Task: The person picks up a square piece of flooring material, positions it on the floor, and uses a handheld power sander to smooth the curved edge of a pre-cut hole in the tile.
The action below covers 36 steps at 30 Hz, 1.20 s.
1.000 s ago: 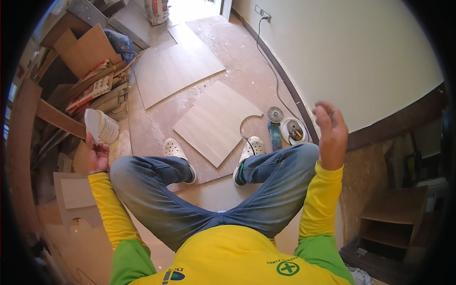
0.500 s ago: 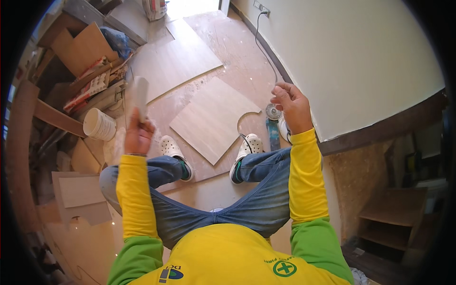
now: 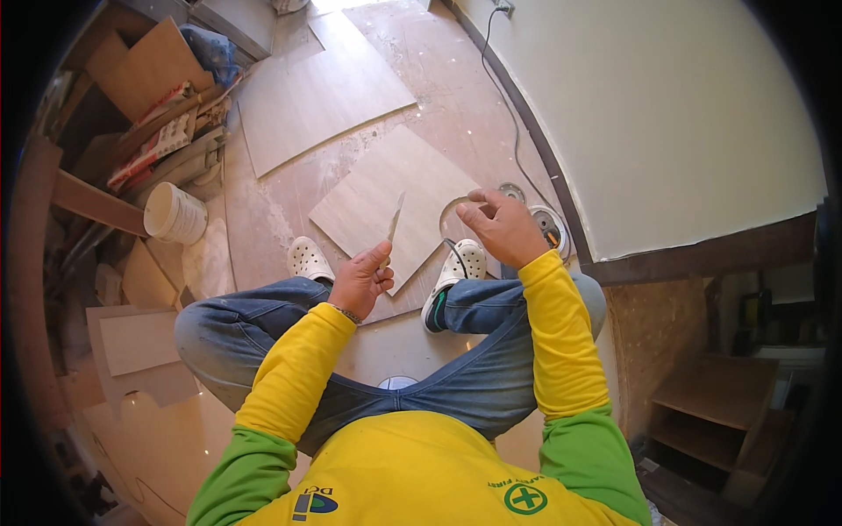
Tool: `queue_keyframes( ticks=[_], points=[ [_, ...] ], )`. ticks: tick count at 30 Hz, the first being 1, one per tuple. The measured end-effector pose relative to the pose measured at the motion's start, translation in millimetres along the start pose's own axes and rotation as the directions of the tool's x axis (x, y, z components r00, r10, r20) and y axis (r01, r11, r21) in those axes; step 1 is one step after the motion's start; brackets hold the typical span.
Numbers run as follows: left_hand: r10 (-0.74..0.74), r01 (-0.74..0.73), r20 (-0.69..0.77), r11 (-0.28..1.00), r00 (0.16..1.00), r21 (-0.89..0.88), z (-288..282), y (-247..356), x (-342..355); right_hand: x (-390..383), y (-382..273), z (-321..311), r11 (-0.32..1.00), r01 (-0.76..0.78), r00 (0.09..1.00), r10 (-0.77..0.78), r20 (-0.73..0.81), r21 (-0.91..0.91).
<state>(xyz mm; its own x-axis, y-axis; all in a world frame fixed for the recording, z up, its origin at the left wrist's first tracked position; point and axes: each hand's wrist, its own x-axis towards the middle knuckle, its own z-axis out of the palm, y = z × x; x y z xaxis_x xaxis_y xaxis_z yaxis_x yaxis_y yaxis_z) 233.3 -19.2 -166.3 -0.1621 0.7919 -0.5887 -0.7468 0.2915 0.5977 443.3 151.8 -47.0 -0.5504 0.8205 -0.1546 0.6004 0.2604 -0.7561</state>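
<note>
Shirt (image 3: pixel 412 465), yellow, green on the upper sleeves, worn by the person; jeans (image 3: pixel 237 329), blue, dusty, knees spread. Shelf unit (image 3: pixel 715 394), brown wood, open-fronted, by the floor's near right corner. Pale sheet (image 3: pixel 136 346), its lower edge notched, by the floor's left edge. Left hand (image 3: pixel 360 280), gripping a thin pale piece (image 3: pixel 396 219) between thumb and fingers; piece raised nearly on end, seen almost edge-on, above the lower right edge of the notched panel. Right hand (image 3: pixel 509 230), fingers curled, thumb toward forefinger, over the same panel's right corner, beside the round cut-out; whether it grasps or touches anything, cannot tell. Clogs (image 3: pixel 309 259), white, perforated, one pair, by the panel's near edges. Notched panel (image 3: pixel 377 188), pale, flat on the floor (image 3: pixel 447 96). Angle grinder (image 3: pixel 513 189), disc showing, body mostly hidden behind the right hand. Round object (image 3: pixel 553 230), white-rimmed, black and orange within, near the floor's right edge. Bucket (image 3: pixel 178 215), white, tilted, toward the left edge. Scrap stack (image 3: pixel 167 158), boards and strips, along that edge. Larger panel (image 3: pixel 324 96), pale, stepped at its far left corner, beyond the notched one. Cord (image 3: pixel 514 131), dark, along the right edge, beside the wall (image 3: pixel 667 123).
</note>
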Motion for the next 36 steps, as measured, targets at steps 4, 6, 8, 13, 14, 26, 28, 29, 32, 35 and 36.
queue_keyframes(
  ticks=[4, 6, 8, 13, 14, 26, 28, 29, 32, 35, 36],
  points=[
    [0.067, -0.066, 0.036, 0.997, 0.997, -0.031, -6.2, 3.8, -4.2, 7.7, -8.8, 22.5, 0.997, 0.043, 0.997, -0.047, 0.06, 0.062],
    [0.163, -0.167, 0.116, 0.985, 0.98, 0.03, -5.3, -1.4, -3.5, 10.4, 4.4, 39.2, 0.991, 0.056, 0.992, -0.069, 0.104, 0.117],
    [0.157, -0.182, 0.161, 0.97, 0.974, 0.159, -3.6, -1.3, -4.8, 10.2, 6.0, 48.3, 0.984, 0.041, 0.982, -0.071, 0.173, 0.175],
    [0.161, -0.21, 0.227, 0.954, 0.96, 0.213, 20.1, 2.9, -17.2, -7.5, -14.3, 48.6, 0.916, -0.15, 0.954, 0.036, 0.297, 0.372],
    [0.167, -0.222, 0.259, 0.954, 0.951, 0.202, 24.0, 4.2, -20.7, -8.0, -13.8, 49.7, 0.919, -0.128, 0.949, 0.005, 0.315, 0.372],
    [0.218, -0.304, 0.286, 0.904, 0.933, 0.302, 20.3, 7.8, -26.2, 1.2, -18.6, 78.1, 0.699, -0.249, 0.949, 0.039, 0.311, 0.671],
    [0.221, -0.301, 0.24, 0.875, 0.945, 0.379, 15.6, 11.4, -24.4, 11.2, -18.3, 93.2, 0.597, -0.359, 0.921, 0.1, 0.378, 0.718],
    [0.289, -0.331, 0.166, 0.75, 0.943, 0.572, 9.3, 11.8, -21.0, 16.5, -14.3, 104.4, 0.597, -0.356, 0.921, 0.091, 0.379, 0.719],
    [0.417, -0.372, 0.131, 0.573, 0.899, 0.73, 7.7, 32.8, -29.7, 35.3, 6.1, 133.7, 0.694, -0.332, 0.927, 0.113, 0.359, 0.639],
    [0.477, -0.48, 0.202, 0.582, 0.855, 0.656, 16.3, 89.6, -88.8, 47.4, 23.2, 169.3, 0.746, -0.456, 0.867, 0.252, 0.429, 0.485],
    [0.515, -0.533, 0.235, 0.567, 0.824, 0.628, 23.0, 111.6, -116.6, 52.5, 36.8, 184.1, 0.794, -0.489, 0.835, 0.305, 0.459, 0.361]
  ],
)
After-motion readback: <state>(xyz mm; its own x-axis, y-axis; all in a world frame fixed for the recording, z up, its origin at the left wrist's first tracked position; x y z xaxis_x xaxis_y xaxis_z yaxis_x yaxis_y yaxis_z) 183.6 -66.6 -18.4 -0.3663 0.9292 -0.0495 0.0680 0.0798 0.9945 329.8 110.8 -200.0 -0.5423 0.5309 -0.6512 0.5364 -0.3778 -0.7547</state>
